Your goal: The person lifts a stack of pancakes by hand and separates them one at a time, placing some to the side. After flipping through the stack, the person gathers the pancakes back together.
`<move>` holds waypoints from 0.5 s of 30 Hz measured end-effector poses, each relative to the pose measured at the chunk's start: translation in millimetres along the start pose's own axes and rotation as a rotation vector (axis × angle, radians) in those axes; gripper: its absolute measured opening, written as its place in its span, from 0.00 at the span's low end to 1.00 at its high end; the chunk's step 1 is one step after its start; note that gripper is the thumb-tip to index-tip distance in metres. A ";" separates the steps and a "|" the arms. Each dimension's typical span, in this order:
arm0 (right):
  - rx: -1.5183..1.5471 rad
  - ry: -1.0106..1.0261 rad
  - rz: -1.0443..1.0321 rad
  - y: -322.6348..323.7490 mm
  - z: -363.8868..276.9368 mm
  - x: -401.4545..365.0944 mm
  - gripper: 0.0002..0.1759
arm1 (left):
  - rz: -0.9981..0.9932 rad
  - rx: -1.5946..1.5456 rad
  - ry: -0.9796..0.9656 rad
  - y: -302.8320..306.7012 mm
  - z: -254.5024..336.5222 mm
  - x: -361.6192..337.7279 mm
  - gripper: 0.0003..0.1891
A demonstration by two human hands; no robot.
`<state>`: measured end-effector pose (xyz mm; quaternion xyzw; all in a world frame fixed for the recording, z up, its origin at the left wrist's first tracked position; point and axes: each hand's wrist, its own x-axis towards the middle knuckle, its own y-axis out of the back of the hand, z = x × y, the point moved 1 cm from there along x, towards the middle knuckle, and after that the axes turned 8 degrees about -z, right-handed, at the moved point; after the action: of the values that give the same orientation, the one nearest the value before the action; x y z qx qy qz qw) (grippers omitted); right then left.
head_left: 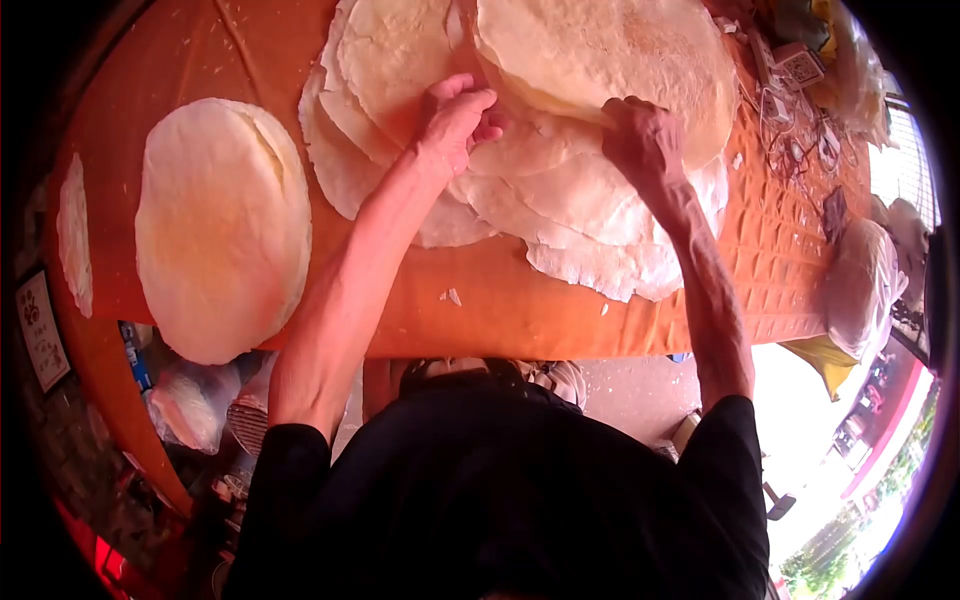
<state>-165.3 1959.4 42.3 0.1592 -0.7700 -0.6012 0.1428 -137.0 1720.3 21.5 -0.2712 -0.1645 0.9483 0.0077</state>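
Observation:
Several large, thin, pale flatbreads [570, 205] lie overlapping in a loose spread on the orange-brown covered table. My right hand [642, 140] is closed on the lower edge of the top flatbread [610, 50], whose near edge is a little raised. Over the left part of the spread, my left hand [460, 120] has its fingers loosely bent and apart, and I see nothing held in it. To the left, a separate small stack of oval flatbreads [222, 230] reaches over the table's near edge.
The table cover [450, 300] is creased and dotted with crumbs. Another flatbread edge [75, 235] shows at the far left. Cables [790, 140] and a printed code card [800, 68] lie at the back right. A plastic-wrapped bundle [860, 285] sits at the right end.

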 end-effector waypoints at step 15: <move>0.056 -0.076 -0.012 7.3 -32.7 25.7 0.09 | -0.223 -0.225 0.121 -20.8 -8.3 5.7 0.12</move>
<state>-175.7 1921.6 57.9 0.1448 -0.7904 -0.5859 0.1055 -139.1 1743.1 18.5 -0.3068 -0.2980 0.8992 0.0922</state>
